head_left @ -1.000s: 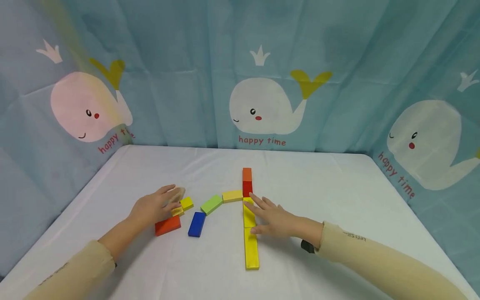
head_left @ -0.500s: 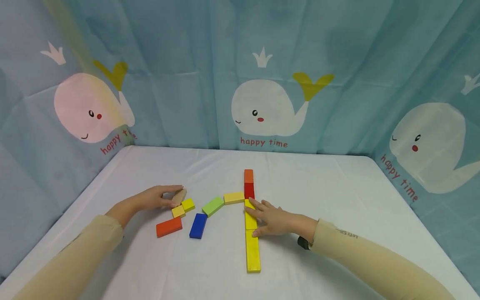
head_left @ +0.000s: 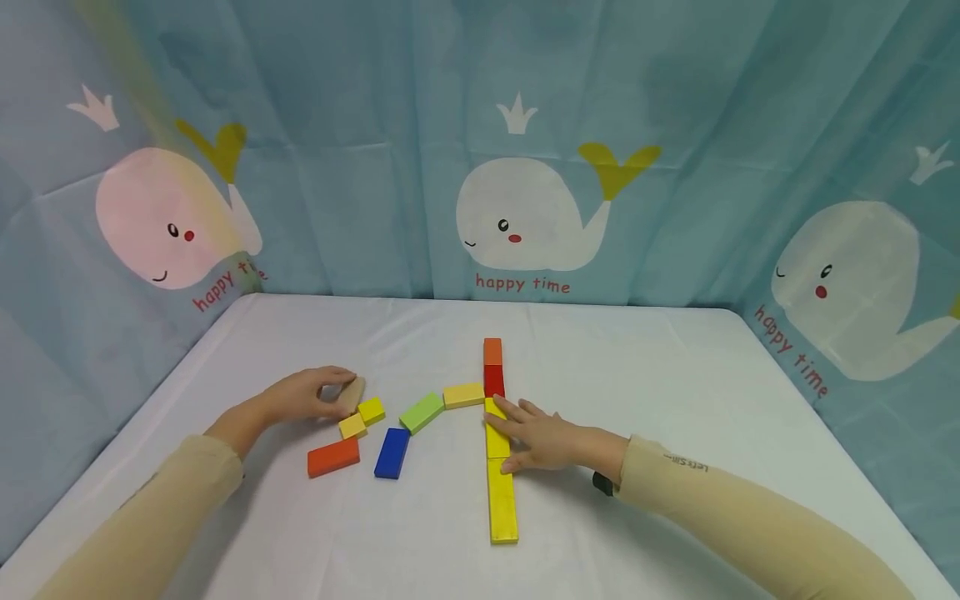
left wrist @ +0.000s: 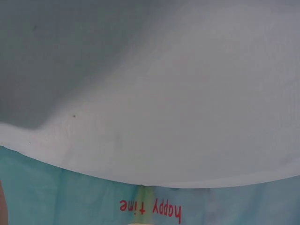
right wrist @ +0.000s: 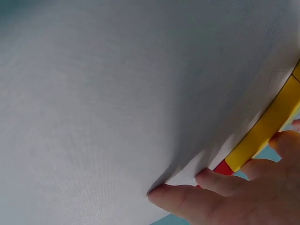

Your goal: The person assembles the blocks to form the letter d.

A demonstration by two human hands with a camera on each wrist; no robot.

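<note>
My left hand pinches a plain wooden block between thumb and fingertips on the left side of the table. Touching or close to that block are a bright yellow block and a paler yellow block. Over two yellow blocks laid end to end, the far one and the near one, my right hand rests with fingers spread. Beyond them, a red block and an orange block continue the line. In the right wrist view, fingers lie along the row.
A pale yellow block, a green block and a blue block curve leftward from the row. An orange-red block lies nearer me at left. The white table meets a whale-print curtain behind.
My left hand has drawn back from over the small yellow blocks and taken hold of the wooden block by its edges. My right hand stays on the yellow row, barely shifted.
</note>
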